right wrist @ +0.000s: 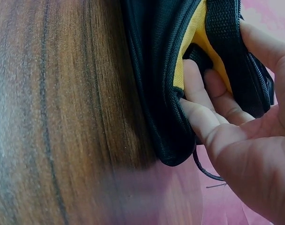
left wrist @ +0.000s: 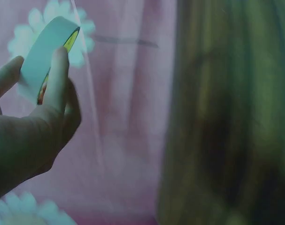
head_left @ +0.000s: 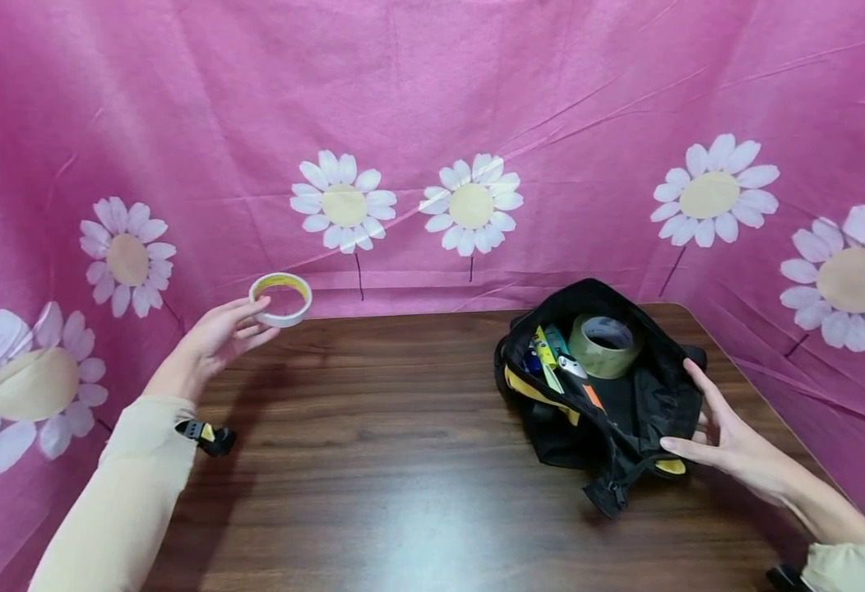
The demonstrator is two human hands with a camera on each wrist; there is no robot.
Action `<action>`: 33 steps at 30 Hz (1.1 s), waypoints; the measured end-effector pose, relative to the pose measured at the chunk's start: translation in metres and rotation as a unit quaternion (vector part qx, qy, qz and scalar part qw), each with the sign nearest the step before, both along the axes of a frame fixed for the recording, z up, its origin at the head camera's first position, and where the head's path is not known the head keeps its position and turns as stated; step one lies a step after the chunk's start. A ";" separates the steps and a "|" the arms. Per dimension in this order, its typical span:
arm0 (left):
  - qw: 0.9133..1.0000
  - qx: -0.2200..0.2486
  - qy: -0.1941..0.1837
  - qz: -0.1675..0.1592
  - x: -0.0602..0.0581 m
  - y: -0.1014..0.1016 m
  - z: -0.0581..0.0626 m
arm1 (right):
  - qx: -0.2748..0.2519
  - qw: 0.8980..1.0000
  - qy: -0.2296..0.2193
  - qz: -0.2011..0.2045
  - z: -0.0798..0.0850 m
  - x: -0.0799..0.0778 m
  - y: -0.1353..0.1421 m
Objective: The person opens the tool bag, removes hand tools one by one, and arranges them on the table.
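My left hand (head_left: 227, 335) pinches a narrow roll of tape (head_left: 305, 311), white outside with a yellow inner core, above the table's far left part. In the left wrist view the thumb and fingers hold the tape roll (left wrist: 48, 51) by its rim. On the right, my right hand (head_left: 736, 448) grips the side of an open black bag (head_left: 551, 432) with yellow trim. The right wrist view shows some fingers tucked in by the yellow lining (right wrist: 179, 70), with the thumb on the other side of a black strap (right wrist: 222, 28).
Inside the bag are a wide roll of clear tape (head_left: 603, 349), a yellow tube-like item (head_left: 544, 347) and several other small items. Brown wooden table (head_left: 373, 444) lies underneath. Pink cloth with daisies (head_left: 403, 99) hangs around the back and sides.
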State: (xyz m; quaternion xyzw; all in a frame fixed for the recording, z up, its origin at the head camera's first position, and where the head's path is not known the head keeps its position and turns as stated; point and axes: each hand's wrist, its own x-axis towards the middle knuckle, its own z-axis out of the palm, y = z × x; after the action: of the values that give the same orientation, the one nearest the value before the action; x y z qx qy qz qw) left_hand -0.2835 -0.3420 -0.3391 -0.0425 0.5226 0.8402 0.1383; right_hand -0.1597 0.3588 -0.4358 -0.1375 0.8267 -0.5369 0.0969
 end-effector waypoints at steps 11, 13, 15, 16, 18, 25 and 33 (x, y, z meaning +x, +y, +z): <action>0.992 0.058 -0.059 0.095 0.024 -0.065 -0.067 | -0.012 1.000 0.002 0.001 -0.003 0.001 0.003; 0.989 0.066 -0.076 0.110 0.028 -0.073 -0.074 | -0.009 1.000 0.003 0.001 -0.003 0.001 0.003; 0.985 0.075 -0.095 0.123 0.032 -0.080 -0.081 | -0.008 1.000 0.004 0.002 -0.003 0.001 0.004; 0.983 0.080 -0.105 0.129 0.034 -0.083 -0.084 | -0.008 1.000 0.004 0.002 -0.003 0.001 0.004; 0.981 0.080 -0.117 0.134 0.037 -0.088 -0.088 | -0.005 1.000 0.005 0.001 -0.004 0.001 0.004; 0.982 0.039 -0.135 0.127 0.044 -0.097 -0.097 | -0.008 1.000 0.004 0.001 -0.004 0.000 0.004; 0.984 -0.134 -0.097 0.063 0.048 -0.103 -0.101 | -0.021 1.000 -0.001 0.005 -0.005 -0.001 0.002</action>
State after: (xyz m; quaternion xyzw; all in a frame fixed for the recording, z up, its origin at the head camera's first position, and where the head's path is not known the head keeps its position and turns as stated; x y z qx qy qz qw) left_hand -0.2358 -0.4448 -0.4403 -0.1746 0.6109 0.7615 0.1279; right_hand -0.1610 0.3605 -0.4406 -0.1427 0.8147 -0.5535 0.0978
